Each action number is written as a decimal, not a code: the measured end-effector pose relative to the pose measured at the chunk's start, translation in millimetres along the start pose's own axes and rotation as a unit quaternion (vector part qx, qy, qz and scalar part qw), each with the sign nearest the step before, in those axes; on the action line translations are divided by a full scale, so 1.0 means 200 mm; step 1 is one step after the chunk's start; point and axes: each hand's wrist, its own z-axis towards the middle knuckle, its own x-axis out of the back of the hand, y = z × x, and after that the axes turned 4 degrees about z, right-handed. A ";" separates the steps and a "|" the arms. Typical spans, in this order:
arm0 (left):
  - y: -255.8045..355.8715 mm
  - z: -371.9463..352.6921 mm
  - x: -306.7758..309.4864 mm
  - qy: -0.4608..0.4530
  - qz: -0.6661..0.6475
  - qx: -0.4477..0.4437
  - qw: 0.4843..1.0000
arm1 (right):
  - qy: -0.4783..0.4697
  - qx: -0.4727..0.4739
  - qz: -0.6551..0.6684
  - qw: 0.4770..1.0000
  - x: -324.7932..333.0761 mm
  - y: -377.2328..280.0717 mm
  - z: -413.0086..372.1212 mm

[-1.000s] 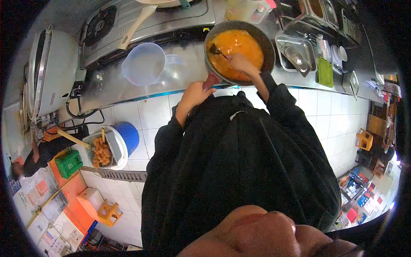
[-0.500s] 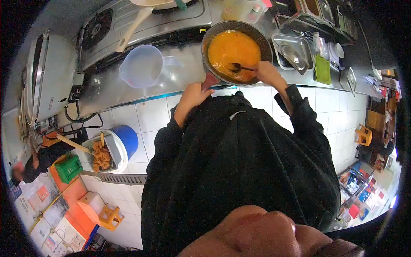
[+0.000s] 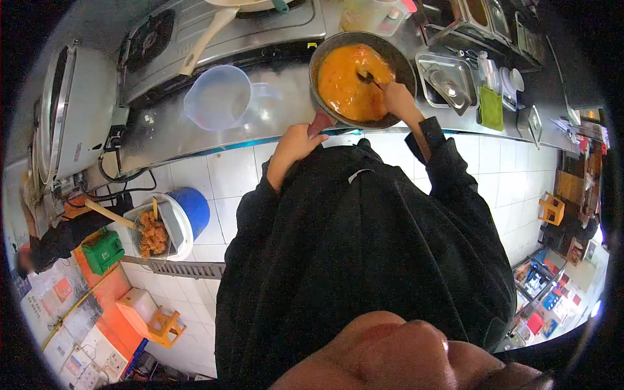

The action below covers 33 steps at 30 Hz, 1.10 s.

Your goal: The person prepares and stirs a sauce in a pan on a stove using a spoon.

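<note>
A dark speckled frying pan (image 3: 406, 71) stands on the steel counter, filled with orange sauce (image 3: 348, 78). My left hand (image 3: 297, 142) is wrapped round the pan's reddish-brown handle (image 3: 320, 121) at the front left. In my right hand (image 3: 400, 102), closed over the pan's right side, is a dark spoon (image 3: 367, 78). The spoon's bowl dips into the sauce near the middle, and most of its handle is hidden by my fingers. Left of the pan sits a translucent plastic measuring jug (image 3: 218, 97).
A gas stove (image 3: 227, 32) holds a pale-handled pan (image 3: 208, 42) behind the jug. To the right lie a steel tray (image 3: 432, 97) and a green cloth (image 3: 491, 107). Fried pieces (image 3: 153, 235) fill a container atop a blue bucket (image 3: 195, 208). Another person (image 3: 71, 237) is at far left.
My right hand has moved the spoon up and slightly right through the sauce, whose surface pattern has shifted. My left hand keeps its hold on the pan handle.
</note>
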 end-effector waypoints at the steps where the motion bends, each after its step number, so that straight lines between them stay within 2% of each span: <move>1: -0.02 0.00 -0.01 0.000 0.000 0.002 1.000 | -0.009 -0.020 -0.015 1.000 0.00 -0.05 -0.02; 2: -0.05 0.01 -0.03 0.004 0.009 -0.011 1.000 | 0.009 0.037 -0.025 0.999 0.02 -0.07 -0.07; 5: -0.06 0.02 -0.04 -0.002 0.023 -0.015 1.000 | -0.050 0.046 -0.011 0.998 0.01 -0.06 -0.12; 6: -0.05 0.02 -0.03 -0.015 0.031 -0.006 0.999 | -0.064 0.002 -0.012 0.998 0.00 -0.07 -0.14; 7: -0.04 0.02 -0.02 -0.014 0.029 -0.006 0.999 | -0.064 0.003 -0.013 0.998 -0.01 -0.07 -0.17; 9: -0.02 0.01 0.00 -0.019 0.000 -0.004 1.000 | -0.092 0.049 0.003 0.995 -0.02 -0.09 -0.20; 11: -0.03 0.01 -0.02 0.000 -0.007 -0.029 1.000 | -0.092 0.060 0.025 0.994 -0.13 -0.05 -0.20; 13: -0.05 0.02 -0.03 0.018 -0.013 -0.054 0.998 | -0.078 0.110 0.068 0.989 -0.10 -0.15 -0.24; 14: -0.07 0.02 -0.04 0.018 -0.010 -0.055 0.998 | -0.024 0.156 0.086 0.984 -0.13 -0.17 -0.25; 18: -0.06 0.02 -0.03 -0.003 -0.005 -0.028 1.000 | -0.055 0.112 0.083 0.989 -0.28 -0.12 -0.15; 21: -0.02 0.00 -0.01 0.015 -0.004 -0.027 1.000 | -0.036 0.151 0.094 0.983 -0.26 -0.10 -0.12; 23: -0.08 0.03 -0.05 0.016 0.000 -0.034 0.999 | -0.106 0.076 0.064 0.989 -0.16 -0.15 -0.12; 24: -0.10 0.03 -0.07 0.017 0.004 -0.041 0.999 | -0.105 0.077 0.064 0.989 -0.19 -0.10 -0.09; 26: -0.07 0.03 -0.04 0.007 0.001 -0.031 0.999 | -0.118 0.061 0.119 0.984 -0.28 0.02 -0.02; 27: -0.06 0.02 -0.04 -0.006 -0.003 -0.021 1.000 | -0.119 0.063 0.119 0.984 -0.21 -0.03 -0.03; 29: -0.08 0.03 -0.05 0.006 0.000 -0.027 1.000 | -0.135 0.038 0.217 0.966 0.03 -0.18 -0.10; 33: -0.09 0.03 -0.06 0.031 -0.005 -0.049 0.998 | -0.114 0.090 0.241 0.960 -0.09 -0.20 -0.03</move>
